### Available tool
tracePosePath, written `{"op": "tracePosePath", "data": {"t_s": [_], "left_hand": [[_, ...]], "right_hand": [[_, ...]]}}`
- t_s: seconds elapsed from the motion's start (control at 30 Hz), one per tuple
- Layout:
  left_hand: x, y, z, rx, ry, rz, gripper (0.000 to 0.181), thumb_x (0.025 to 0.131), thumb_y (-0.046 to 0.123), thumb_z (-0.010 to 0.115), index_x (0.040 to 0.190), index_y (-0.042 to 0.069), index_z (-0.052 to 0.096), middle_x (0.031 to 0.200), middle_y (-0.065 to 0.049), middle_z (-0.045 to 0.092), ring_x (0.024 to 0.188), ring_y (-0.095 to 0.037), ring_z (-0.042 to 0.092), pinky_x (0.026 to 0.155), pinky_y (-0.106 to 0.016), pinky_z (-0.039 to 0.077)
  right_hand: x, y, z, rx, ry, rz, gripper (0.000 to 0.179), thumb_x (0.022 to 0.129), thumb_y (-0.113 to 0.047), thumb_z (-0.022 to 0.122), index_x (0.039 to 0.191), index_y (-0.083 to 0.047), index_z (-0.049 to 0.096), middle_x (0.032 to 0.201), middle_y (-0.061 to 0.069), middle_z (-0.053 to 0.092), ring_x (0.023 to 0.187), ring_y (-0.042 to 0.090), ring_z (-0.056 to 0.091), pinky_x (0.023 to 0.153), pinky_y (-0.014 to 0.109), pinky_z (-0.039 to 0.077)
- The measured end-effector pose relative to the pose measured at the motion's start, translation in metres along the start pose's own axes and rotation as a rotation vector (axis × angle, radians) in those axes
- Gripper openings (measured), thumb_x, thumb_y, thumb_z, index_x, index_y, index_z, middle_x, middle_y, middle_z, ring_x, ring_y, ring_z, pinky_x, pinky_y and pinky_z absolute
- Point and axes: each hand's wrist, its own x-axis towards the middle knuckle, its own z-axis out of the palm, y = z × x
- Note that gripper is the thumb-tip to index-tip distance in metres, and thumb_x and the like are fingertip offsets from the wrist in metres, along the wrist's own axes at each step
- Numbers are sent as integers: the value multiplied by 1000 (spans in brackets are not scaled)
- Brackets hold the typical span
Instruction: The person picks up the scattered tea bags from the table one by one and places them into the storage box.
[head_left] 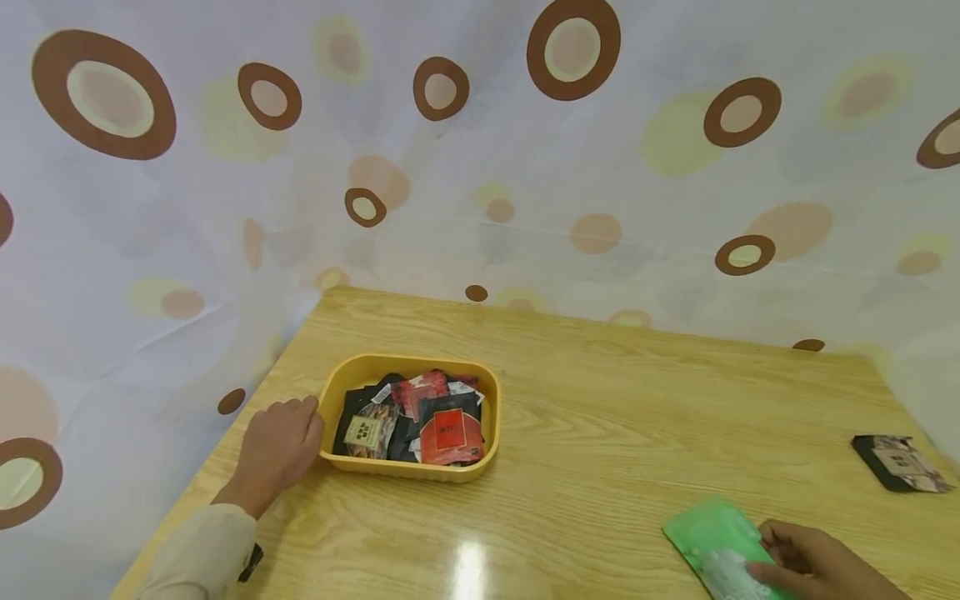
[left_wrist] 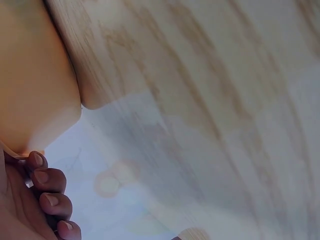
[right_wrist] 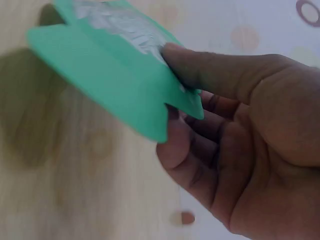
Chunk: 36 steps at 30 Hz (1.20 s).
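At the left of the table a yellow plastic basket (head_left: 408, 472) holds several flat packets, black and red ones among them. My left hand (head_left: 277, 446) grips its left rim; in the left wrist view the fingers (left_wrist: 52, 181) curl by the rim, and the basket's outer wall (left_wrist: 37, 85) fills the upper left. Toward the lower right of the head view, my right hand (head_left: 813, 562) pinches a green packet (head_left: 708, 533) by its edge. Up close in the right wrist view, the thumb lies on the packet's silvery patch (right_wrist: 125, 25), and the fingers are bent beneath it.
A small dark packet with a pale label (head_left: 900, 462) lies near the table's right edge. The wood-grain table (head_left: 585, 433) meets a white dotted sheet (head_left: 480, 167) along its back and left sides.
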Motion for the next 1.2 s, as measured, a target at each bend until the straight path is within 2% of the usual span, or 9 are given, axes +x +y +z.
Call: {"op": "tracePosePath", "data": {"t_s": [0.1, 0.23, 0.33, 0.47, 0.6, 0.8, 0.87, 1.0, 1.2], "left_hand": [[1, 0, 1, 5, -10, -4, 27, 100, 15, 37, 74, 12, 44, 62, -3, 41, 59, -21, 41, 59, -37, 32], [1, -1, 2, 18, -21, -12, 26, 100, 16, 38, 75, 11, 45, 62, -3, 42, 59, -22, 42, 59, -38, 34], [0, -1, 1, 27, -22, -15, 26, 100, 15, 39, 75, 11, 45, 62, -3, 42, 59, -23, 44, 58, -38, 35], [-1, -1, 1, 22, -29, -24, 25, 100, 15, 38, 75, 11, 45, 62, -3, 42, 60, -23, 43, 59, -38, 35], [0, 0, 1, 13, -23, -22, 25, 100, 15, 38, 76, 11, 44, 63, -3, 42, 60, -23, 44, 60, -39, 35], [2, 0, 2, 30, -33, -28, 25, 100, 15, 38, 76, 11, 45, 63, -4, 44, 60, -24, 45, 59, -39, 36], [2, 1, 1, 35, -41, -33, 25, 101, 15, 38, 77, 11, 46, 63, -4, 44, 61, -23, 45, 59, -39, 35], [2, 2, 0, 35, -48, -38, 25, 101, 15, 38, 77, 11, 45, 64, -4, 44, 61, -23, 44, 59, -37, 34], [2, 0, 2, 29, -38, -48, 25, 100, 16, 38, 77, 11, 45, 64, -4, 44, 62, -23, 44, 59, -37, 33]], "right_hand": [[26, -33, 8, -116, 95, -51, 15, 104, -9, 48, 93, 1, 45, 70, -12, 41, 56, 6, 49, 49, 28, 46], [62, -71, 21, -170, 211, -136, 15, 102, -12, 53, 94, 1, 50, 74, -9, 48, 60, 6, 57, 52, 31, 54], [92, -99, 32, -171, 271, -186, 17, 99, -14, 59, 94, 2, 54, 73, -5, 50, 60, 5, 57, 52, 32, 55], [132, -132, 45, -145, 318, -183, 23, 96, -19, 65, 99, 3, 61, 73, 1, 58, 58, 5, 57, 52, 33, 56], [174, -156, 57, -80, 330, -147, 29, 94, -21, 67, 108, 5, 63, 77, 7, 65, 55, 9, 57, 53, 34, 55], [240, -177, 85, 28, 251, -96, 31, 96, -11, 63, 119, 11, 61, 80, 6, 66, 61, 8, 60, 62, 34, 59], [258, -185, 97, -10, 263, -74, 28, 95, -8, 63, 116, 10, 63, 77, 7, 65, 60, 9, 61, 61, 32, 59], [286, -201, 120, -171, 321, -58, 13, 93, -7, 67, 97, 5, 68, 68, 10, 65, 51, 13, 62, 53, 25, 53], [310, -213, 147, -420, 411, -132, 14, 88, -14, 73, 81, -4, 68, 65, 3, 60, 56, 9, 53, 59, 22, 43]]}}
